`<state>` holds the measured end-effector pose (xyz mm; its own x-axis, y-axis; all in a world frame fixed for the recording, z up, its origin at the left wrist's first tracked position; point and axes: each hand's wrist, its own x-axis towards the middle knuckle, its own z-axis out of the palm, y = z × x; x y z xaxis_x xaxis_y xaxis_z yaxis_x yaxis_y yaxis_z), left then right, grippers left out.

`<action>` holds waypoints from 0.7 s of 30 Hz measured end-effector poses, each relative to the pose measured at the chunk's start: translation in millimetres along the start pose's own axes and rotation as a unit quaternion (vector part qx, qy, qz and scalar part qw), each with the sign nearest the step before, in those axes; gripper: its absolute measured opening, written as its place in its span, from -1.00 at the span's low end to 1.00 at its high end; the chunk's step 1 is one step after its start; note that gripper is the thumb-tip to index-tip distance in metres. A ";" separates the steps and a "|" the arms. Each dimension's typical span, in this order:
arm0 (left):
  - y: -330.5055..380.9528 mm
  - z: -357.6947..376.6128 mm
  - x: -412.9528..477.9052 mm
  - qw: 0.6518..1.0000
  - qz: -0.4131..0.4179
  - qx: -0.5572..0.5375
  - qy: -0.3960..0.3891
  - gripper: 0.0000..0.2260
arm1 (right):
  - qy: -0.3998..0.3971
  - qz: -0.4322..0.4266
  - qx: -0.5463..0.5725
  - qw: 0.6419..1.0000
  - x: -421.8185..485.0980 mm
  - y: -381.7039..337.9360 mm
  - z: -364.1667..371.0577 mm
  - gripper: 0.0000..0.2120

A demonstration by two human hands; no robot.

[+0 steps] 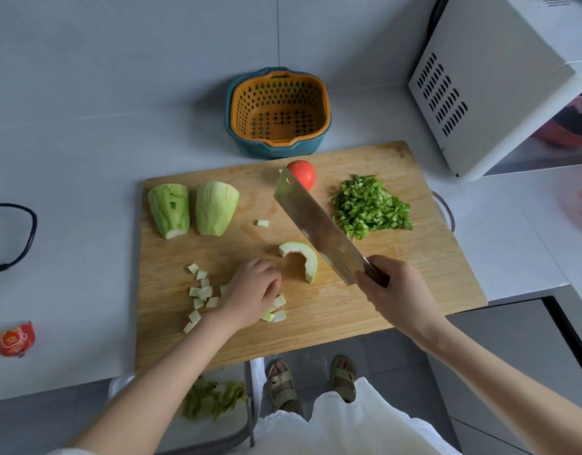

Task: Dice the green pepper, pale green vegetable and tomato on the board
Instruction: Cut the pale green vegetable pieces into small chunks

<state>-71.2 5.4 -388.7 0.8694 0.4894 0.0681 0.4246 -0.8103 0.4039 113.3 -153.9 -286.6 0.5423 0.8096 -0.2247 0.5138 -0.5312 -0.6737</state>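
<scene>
Left hand (253, 290): palm down on the board (332, 326), near the front-left, fingers bent, tips down in the pale green cubes (201, 293). I can't tell if it pinches any of them. Cubes lie scattered on both sides of the hand, some partly under it.

Right hand (394, 290): fingers wrapped round the handle of the cleaver (315, 224), firm grip, handle mostly hidden. The blade runs from the hand up-left, flat side toward me. Its far corner overlaps the tomato (304, 174) from my view; I can't tell if there is contact. The blade looks lifted off the board, not confirmed.

Between the hands: curved slice (302, 259) of the pale green vegetable, flat on the board, just beside the left fingertips and just left of the blade.

One loose cube (262, 223) sits alone mid-board. Two big pale green pieces (192, 210), peeled, lie side by side at the back-left of the board, uncut.

The tomato is whole, at the back edge of the board, centre. Diced green pepper (370, 206) is in one pile at the back-right, just right of the blade.

The board lies on a pale counter (69, 192), its front edge overhanging.

Behind the board: orange basket (279, 103) nested in a teal bowl (276, 151). Far right: microwave (479, 77). Left on the counter: black cable (23, 238) and a red packet (15, 338), well apart from the board.

Below the counter edge: bin (250, 405) with green peelings (214, 399), and sandals (283, 385) on a grey floor.
</scene>
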 end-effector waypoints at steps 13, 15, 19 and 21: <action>0.8 19.3 -27.9 0.969 -0.002 0.246 0.022 -0.90 | -0.005 -0.029 -0.008 1.000 9.8 -5.5 -0.5 -0.79; -13.7 12.8 -30.2 0.963 -0.034 0.265 0.046 -0.90 | -0.002 -0.030 -0.003 1.000 9.5 -5.2 -3.9 -0.80; -32.3 -3.2 -31.0 0.954 -0.095 0.273 0.083 -0.94 | 0.010 -0.030 -0.009 0.999 8.5 0.1 -11.3 -0.79; -26.0 -10.2 -23.0 0.959 -0.105 0.243 0.102 -0.82 | 0.011 -0.024 -0.017 0.999 6.8 4.4 -14.6 -0.79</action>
<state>-104.8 18.5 -391.4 0.7059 0.6706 0.2282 0.6952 -0.7176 -0.0419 128.9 -154.3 -280.8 0.5311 0.8288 -0.1761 0.5623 -0.5002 -0.6585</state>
